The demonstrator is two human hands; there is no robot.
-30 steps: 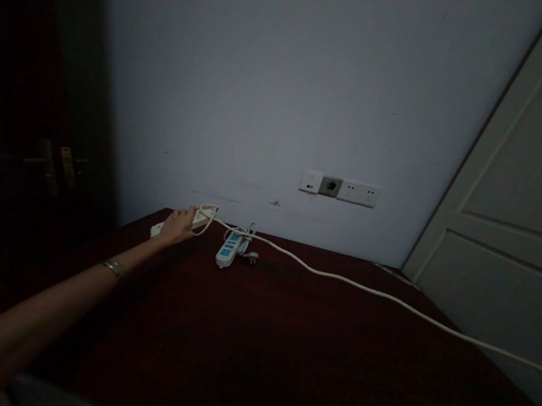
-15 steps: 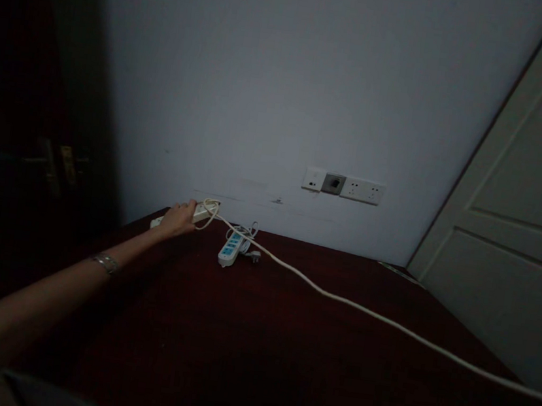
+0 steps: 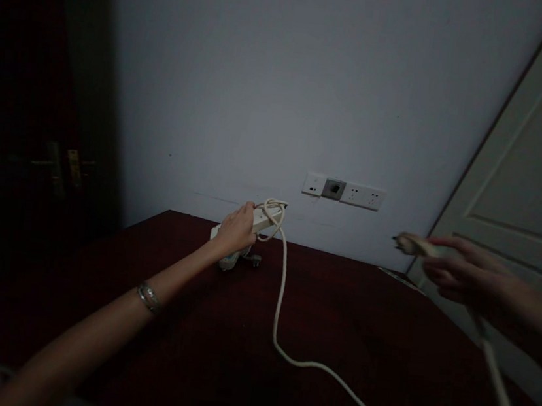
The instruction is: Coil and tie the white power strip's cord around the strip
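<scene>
Left hand (image 3: pixel 236 230) clenching cream power strip (image 3: pixel 259 220) far-centre over desk (image 3: pixel 213 354), long axis running left-right; right hand (image 3: pixel 455 268) gripping its plug (image 3: pixel 411 244), cord (image 3: pixel 284 336) sagging between.

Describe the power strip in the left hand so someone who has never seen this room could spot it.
Start at the dark red table against the pale wall. Near its far edge, the left hand grips a cream power strip lifted off the surface. Its long cream cord loops at the end; the blue-faced strip beneath lies flat on the table.
</scene>
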